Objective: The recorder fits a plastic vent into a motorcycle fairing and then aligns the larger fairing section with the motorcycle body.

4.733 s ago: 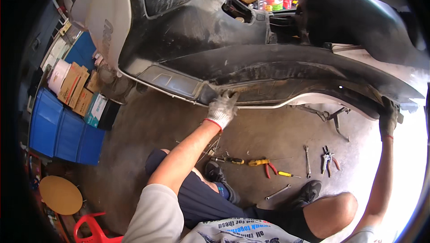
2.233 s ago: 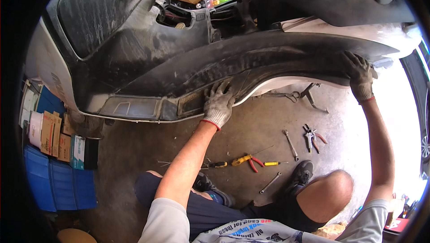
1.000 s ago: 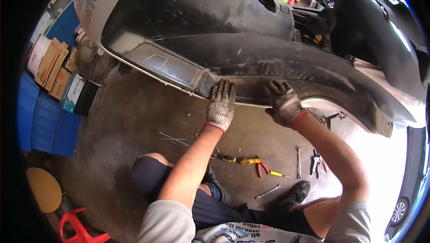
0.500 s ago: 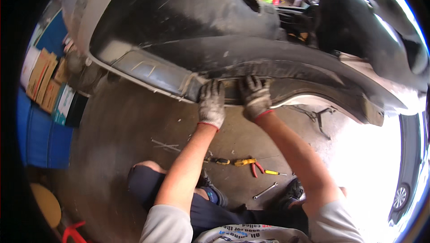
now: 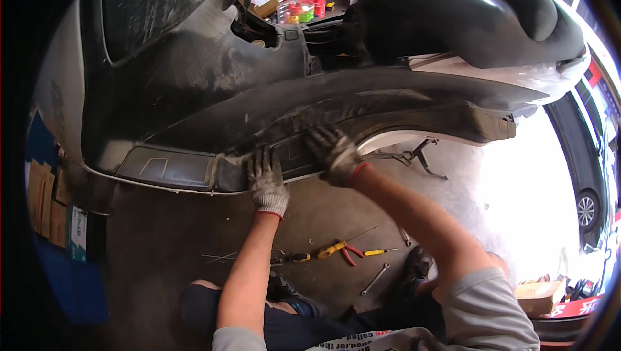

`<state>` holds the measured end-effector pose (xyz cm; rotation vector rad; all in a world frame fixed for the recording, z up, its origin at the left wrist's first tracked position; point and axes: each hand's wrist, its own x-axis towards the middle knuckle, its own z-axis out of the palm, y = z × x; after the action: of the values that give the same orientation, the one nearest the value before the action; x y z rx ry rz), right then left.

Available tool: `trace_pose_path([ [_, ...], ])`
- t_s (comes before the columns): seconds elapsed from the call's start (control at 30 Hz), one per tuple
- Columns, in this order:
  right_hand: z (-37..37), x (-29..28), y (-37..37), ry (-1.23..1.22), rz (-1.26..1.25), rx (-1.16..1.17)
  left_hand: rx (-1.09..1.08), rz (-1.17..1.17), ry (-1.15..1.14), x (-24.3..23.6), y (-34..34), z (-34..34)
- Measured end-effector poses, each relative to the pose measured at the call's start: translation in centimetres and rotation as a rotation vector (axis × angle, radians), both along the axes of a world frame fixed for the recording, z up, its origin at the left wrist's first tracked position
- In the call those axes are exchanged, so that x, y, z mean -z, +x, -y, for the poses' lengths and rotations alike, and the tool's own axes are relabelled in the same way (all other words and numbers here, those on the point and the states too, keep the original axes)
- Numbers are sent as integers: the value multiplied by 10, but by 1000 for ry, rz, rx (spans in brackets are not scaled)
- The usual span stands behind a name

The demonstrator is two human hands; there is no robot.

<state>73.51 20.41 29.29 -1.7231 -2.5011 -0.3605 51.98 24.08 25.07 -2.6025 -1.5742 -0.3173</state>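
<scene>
A dusty black scooter footboard curves across the view in front of me. My left hand, in a soiled white knit glove with a red cuff, lies on the board's near side, fingers extended over the dark panel beside the footrest section. To its right, my similarly gloved right hand rests on the same panel, fingers spread and pointing up-left. Neither hand shows anything in its grasp; the surface under the palms is hidden.
On the floor lie a black-yellow screwdriver, red-handled pliers, a yellow screwdriver and a wrench. The scooter's stand juts below it. Cardboard boxes sit at left; a dark car stands at right.
My view has shifted, so the scooter sits lower and farther left in it. Both hands remain on the footboard; the right hand's fingers are now flatter and more spread, slanting up-left.
</scene>
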Motion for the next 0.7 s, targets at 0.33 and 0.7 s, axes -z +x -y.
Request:
trace_pose_path([
  [0.33,43,-31,121,38,146,88,403,67,159,4,115,6],
  [0.7,47,-16,100,161,135,82,387,67,-6,-9,129,4],
])
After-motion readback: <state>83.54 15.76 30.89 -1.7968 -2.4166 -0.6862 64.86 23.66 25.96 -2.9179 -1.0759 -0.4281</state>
